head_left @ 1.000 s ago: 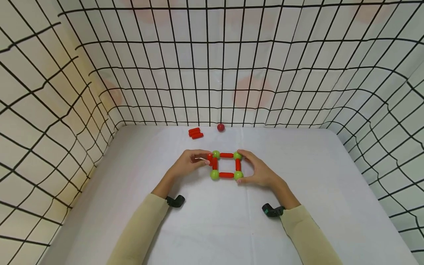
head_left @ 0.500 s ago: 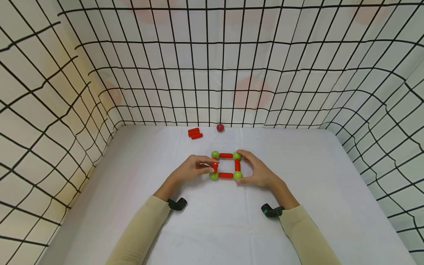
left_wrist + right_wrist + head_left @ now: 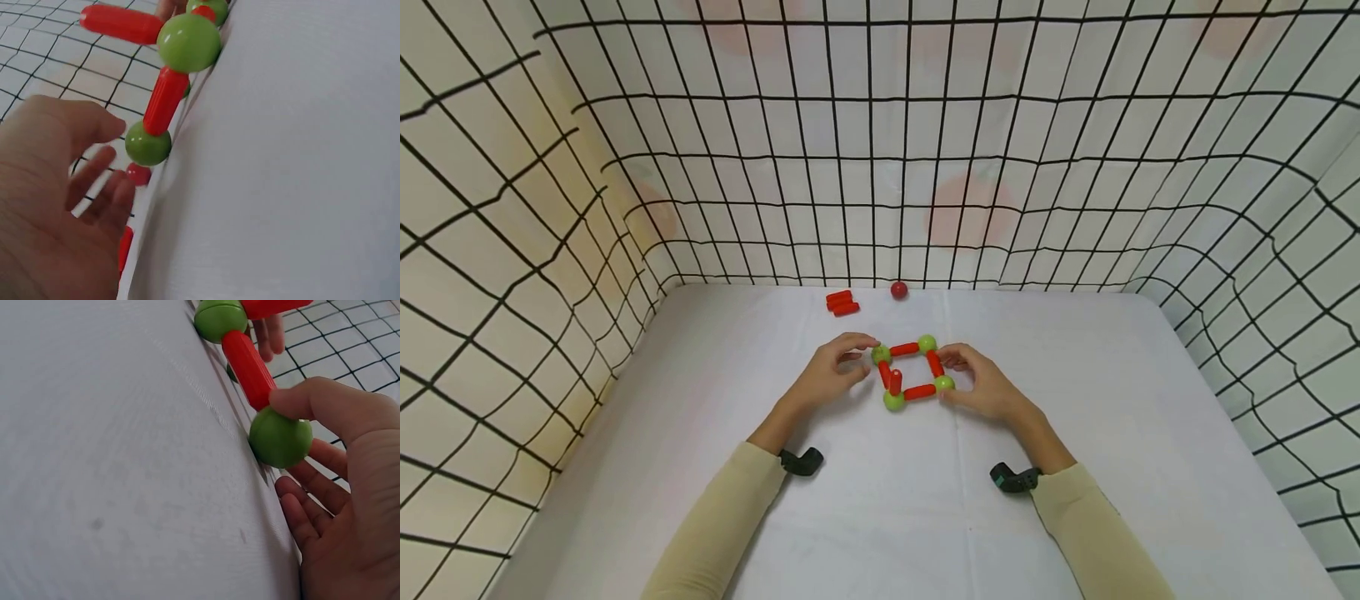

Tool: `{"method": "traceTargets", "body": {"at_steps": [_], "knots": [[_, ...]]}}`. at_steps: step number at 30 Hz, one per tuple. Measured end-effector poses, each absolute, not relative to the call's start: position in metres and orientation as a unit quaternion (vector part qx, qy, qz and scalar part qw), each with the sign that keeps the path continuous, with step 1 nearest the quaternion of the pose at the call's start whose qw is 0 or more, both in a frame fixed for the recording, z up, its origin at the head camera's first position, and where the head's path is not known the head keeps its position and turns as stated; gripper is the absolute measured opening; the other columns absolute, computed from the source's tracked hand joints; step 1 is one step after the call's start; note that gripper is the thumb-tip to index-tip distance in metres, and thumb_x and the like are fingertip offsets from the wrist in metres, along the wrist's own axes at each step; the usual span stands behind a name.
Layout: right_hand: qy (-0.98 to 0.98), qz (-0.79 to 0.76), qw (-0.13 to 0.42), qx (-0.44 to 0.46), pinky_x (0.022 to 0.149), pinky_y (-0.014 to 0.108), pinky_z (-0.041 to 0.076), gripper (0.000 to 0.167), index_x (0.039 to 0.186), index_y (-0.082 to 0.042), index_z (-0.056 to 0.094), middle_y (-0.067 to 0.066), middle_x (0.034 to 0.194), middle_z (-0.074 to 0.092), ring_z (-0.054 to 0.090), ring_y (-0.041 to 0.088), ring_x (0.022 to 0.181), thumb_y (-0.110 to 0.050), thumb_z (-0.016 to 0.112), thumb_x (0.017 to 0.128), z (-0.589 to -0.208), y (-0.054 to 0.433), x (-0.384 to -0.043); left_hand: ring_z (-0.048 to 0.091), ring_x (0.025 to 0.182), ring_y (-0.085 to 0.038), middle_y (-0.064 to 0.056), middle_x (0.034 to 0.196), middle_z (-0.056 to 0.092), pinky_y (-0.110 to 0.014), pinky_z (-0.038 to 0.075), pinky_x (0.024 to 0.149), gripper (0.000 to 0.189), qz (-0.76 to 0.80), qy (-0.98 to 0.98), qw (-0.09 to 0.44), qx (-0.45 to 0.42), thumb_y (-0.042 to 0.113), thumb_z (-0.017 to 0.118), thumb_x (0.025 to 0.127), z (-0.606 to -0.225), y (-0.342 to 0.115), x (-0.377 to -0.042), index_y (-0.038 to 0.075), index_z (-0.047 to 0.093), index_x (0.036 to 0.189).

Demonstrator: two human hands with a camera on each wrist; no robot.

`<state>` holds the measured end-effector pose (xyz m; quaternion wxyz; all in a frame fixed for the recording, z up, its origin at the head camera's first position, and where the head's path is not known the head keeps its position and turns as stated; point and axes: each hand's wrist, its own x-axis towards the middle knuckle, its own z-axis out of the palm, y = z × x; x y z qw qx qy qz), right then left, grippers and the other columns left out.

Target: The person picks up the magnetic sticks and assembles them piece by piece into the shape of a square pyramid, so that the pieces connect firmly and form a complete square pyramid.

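A toy square of red rods (image 3: 920,392) and green balls (image 3: 894,400) lies turned on the table between both hands. On its near-left ball, an upright red rod (image 3: 122,24) points away from the tabletop. My left hand (image 3: 829,375) curves loosely beside the far-left ball (image 3: 148,144), index fingertip right at it and thumb apart. My right hand (image 3: 988,385) holds the near-right ball (image 3: 281,437), thumb pressed on its top by the rod end and fingers bent behind it.
Several loose red rods (image 3: 842,302) lie together at the back of the white table (image 3: 880,517), with a dark red ball (image 3: 898,290) to their right. Black wire mesh (image 3: 850,158) rises behind the table and along both sides.
My left hand has set a red rod upright on the near-left ball, let it go and moved to the far-left ball. The square has rotated anticlockwise, and my right fingers have shifted off its far-right ball.
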<state>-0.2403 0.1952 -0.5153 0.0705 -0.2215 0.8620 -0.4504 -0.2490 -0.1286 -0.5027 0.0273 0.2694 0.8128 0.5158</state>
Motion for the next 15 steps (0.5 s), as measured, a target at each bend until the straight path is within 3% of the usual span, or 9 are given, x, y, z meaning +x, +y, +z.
{"method": "traceTargets", "body": {"at_steps": [4,9,15], "knots": [[0.855,-0.467,0.075,-0.215,0.114,0.052,0.045,0.052,0.140,-0.018,0.053,0.004,0.134,0.061,0.057,0.027,0.126,-0.013,0.074,0.092,-0.5157,0.1956,-0.2424,0.058,0.133,-0.024,-0.005,0.143,0.061,-0.041,0.050,0.112,0.044,0.466,0.839,0.029,0.277,0.005,0.070,0.095,-0.5065,-0.1293,-0.2504,0.008,0.063,0.139],[0.847,-0.490,0.057,-0.199,0.112,0.048,0.049,0.052,0.146,-0.013,0.049,0.009,0.145,0.056,0.059,0.029,0.129,-0.012,0.069,0.097,-0.5169,0.1982,-0.2449,0.065,0.116,-0.017,0.000,0.128,0.070,-0.035,0.055,0.104,0.039,0.435,0.857,0.033,0.273,0.013,0.077,0.093,-0.5087,-0.1286,-0.2491,0.016,0.070,0.131],[0.852,-0.472,0.093,-0.206,0.120,0.050,0.040,0.089,0.156,-0.018,0.037,0.006,0.159,0.041,0.048,0.032,0.143,-0.029,0.088,0.083,-0.5133,0.2036,-0.2395,0.065,0.100,-0.011,0.007,0.111,0.072,-0.029,0.057,0.093,0.038,0.434,0.856,0.028,0.278,0.020,0.087,0.084,-0.5073,-0.1243,-0.2452,0.019,0.074,0.120]]}}
